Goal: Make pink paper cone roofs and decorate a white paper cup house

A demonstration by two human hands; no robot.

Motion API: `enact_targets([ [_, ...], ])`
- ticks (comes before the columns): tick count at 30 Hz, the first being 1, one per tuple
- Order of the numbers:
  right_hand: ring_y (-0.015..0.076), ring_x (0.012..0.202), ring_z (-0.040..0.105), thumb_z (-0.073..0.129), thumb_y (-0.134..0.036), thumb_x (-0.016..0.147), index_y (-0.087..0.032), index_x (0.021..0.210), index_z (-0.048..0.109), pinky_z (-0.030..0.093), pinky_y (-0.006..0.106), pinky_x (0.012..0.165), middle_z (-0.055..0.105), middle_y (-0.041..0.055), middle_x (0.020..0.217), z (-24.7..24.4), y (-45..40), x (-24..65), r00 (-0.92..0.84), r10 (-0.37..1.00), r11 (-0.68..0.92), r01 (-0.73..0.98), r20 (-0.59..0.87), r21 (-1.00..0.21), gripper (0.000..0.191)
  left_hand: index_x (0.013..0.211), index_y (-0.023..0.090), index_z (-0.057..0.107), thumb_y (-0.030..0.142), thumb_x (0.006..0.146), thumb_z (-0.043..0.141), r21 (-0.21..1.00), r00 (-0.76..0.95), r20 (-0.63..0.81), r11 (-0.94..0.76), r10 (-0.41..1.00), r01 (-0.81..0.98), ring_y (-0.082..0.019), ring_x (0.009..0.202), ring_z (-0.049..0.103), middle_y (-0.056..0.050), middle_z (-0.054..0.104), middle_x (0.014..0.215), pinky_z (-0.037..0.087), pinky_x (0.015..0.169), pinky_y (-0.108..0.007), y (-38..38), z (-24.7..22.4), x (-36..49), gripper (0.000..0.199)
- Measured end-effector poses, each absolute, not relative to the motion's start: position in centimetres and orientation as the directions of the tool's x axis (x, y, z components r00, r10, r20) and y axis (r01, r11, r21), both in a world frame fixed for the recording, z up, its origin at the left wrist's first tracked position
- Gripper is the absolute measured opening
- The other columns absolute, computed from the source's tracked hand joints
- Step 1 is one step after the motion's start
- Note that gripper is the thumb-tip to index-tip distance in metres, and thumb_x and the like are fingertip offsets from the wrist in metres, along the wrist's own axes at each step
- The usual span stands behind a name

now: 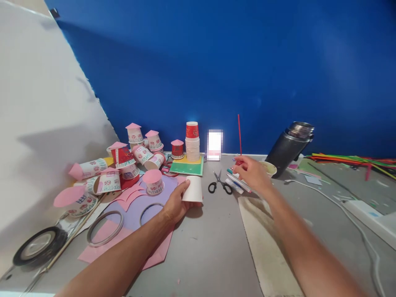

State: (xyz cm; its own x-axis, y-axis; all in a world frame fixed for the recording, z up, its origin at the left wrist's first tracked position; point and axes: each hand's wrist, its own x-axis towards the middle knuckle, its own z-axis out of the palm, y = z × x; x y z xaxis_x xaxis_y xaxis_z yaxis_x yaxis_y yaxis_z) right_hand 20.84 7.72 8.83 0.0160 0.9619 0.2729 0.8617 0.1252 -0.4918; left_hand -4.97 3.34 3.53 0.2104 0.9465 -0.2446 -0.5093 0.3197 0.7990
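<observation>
A plain white paper cup (192, 189), turned upside down, is in my left hand (177, 202), with the fingers wrapped round its left side and base. My right hand (247, 171) is over several markers (238, 182), its thumb and fingertips close together near a teal-capped one; whether it grips a marker is too small to tell. Black-handled scissors (219, 183) lie between the two hands, blades pointing away. A stack of cups (192, 144) with a red one on top stands behind, beside a green and yellow sheet (188, 166).
Decorated cups with pink tops (154, 181) crowd the left, above purple and pink paper (154, 255) and tape rolls (40, 246). A dark flask (286, 150) and small cup (268, 168) stand right, near a cloth (262, 247), white cable (343, 210) and power strip (371, 220).
</observation>
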Motion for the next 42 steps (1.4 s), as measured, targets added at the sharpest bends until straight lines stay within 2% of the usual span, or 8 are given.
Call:
enact_targets([
  [5,0.0143,0.056,0.064,0.056,-0.033,0.090,-0.019,0.111,0.066,0.049,0.027,0.059,0.076,0.0039,0.080,12.4,9.4,19.5,-0.071,0.945,0.277,0.696,0.320,-0.663,0.028,0.113,0.009,0.056,0.036,0.092,0.051,0.789,0.223,-0.227,0.313,0.948,-0.528,-0.026,0.071,0.069,-0.012,0.067,0.083,0.056,0.058,-0.035,3.4,3.4,-5.1,0.035],
  [8,0.0143,0.059,0.065,0.054,-0.028,0.091,-0.020,0.129,0.060,0.048,0.025,0.061,0.076,0.0029,0.082,12.7,10.8,18.0,-0.211,0.961,0.274,0.792,0.177,-0.545,0.039,0.113,0.009,0.056,0.037,0.092,0.051,0.791,0.237,-0.212,0.309,0.948,-0.528,-0.026,0.071,0.069,-0.012,0.067,0.082,0.055,0.056,-0.035,3.4,3.4,-5.2,0.035],
  [13,0.0208,0.090,0.069,0.056,-0.017,0.087,-0.016,0.146,0.047,0.047,0.029,0.081,0.077,0.0060,0.087,10.2,13.8,15.8,-0.215,0.969,0.248,0.858,0.124,-0.450,0.059,0.109,0.008,0.057,0.041,0.092,0.051,0.785,0.244,-0.226,0.324,0.943,-0.527,-0.026,0.069,0.069,-0.012,0.066,0.079,0.055,0.055,-0.034,3.5,2.9,-5.3,0.037],
  [21,0.0250,0.089,0.068,0.054,-0.016,0.084,-0.016,0.152,0.036,0.043,0.030,0.074,0.076,0.0112,0.097,8.7,14.8,15.5,-0.190,0.982,0.177,0.905,0.006,-0.386,0.070,0.110,0.009,0.058,0.040,0.090,0.055,0.781,0.230,-0.240,0.329,0.943,-0.531,-0.026,0.070,0.069,-0.012,0.067,0.082,0.056,0.055,-0.035,3.4,2.9,-5.2,0.037],
  [26,0.0240,0.079,0.068,0.057,-0.029,0.088,-0.014,0.150,0.039,0.038,0.029,0.066,0.075,0.0095,0.085,8.3,10.3,15.9,-0.227,0.974,0.205,0.911,-0.021,-0.358,0.066,0.110,0.010,0.058,0.039,0.090,0.054,0.774,0.235,-0.249,0.339,0.940,-0.534,-0.026,0.069,0.069,-0.012,0.067,0.081,0.055,0.055,-0.035,3.3,3.0,-5.2,0.036],
  [36,0.0198,0.064,0.061,0.060,-0.028,0.086,-0.014,0.152,0.032,0.034,0.027,0.057,0.070,0.0007,0.065,9.1,10.5,16.0,-0.207,0.976,0.204,0.798,0.060,-0.566,0.074,0.112,0.008,0.056,0.039,0.092,0.051,0.763,0.242,-0.269,0.360,0.932,-0.536,-0.026,0.070,0.069,-0.013,0.067,0.083,0.055,0.056,-0.035,3.3,3.1,-5.3,0.037],
  [40,0.0151,0.057,0.056,0.060,-0.026,0.087,-0.015,0.149,0.040,0.036,0.025,0.055,0.068,-0.0004,0.064,9.7,11.8,15.5,-0.192,0.979,0.187,0.735,0.064,-0.651,0.065,0.114,0.008,0.056,0.039,0.092,0.051,0.769,0.233,-0.263,0.349,0.936,-0.536,-0.027,0.071,0.069,-0.014,0.068,0.084,0.056,0.056,-0.036,3.3,3.3,-5.2,0.038],
  [42,0.0114,0.049,0.047,0.060,-0.030,0.087,-0.016,0.136,0.056,0.034,0.025,0.051,0.066,-0.0014,0.063,10.5,11.0,15.6,-0.214,0.972,0.219,0.656,0.100,-0.722,0.050,0.115,0.008,0.056,0.039,0.092,0.051,0.761,0.238,-0.271,0.359,0.933,-0.541,-0.027,0.070,0.069,-0.014,0.068,0.084,0.056,0.056,-0.036,3.4,3.4,-5.2,0.039],
])
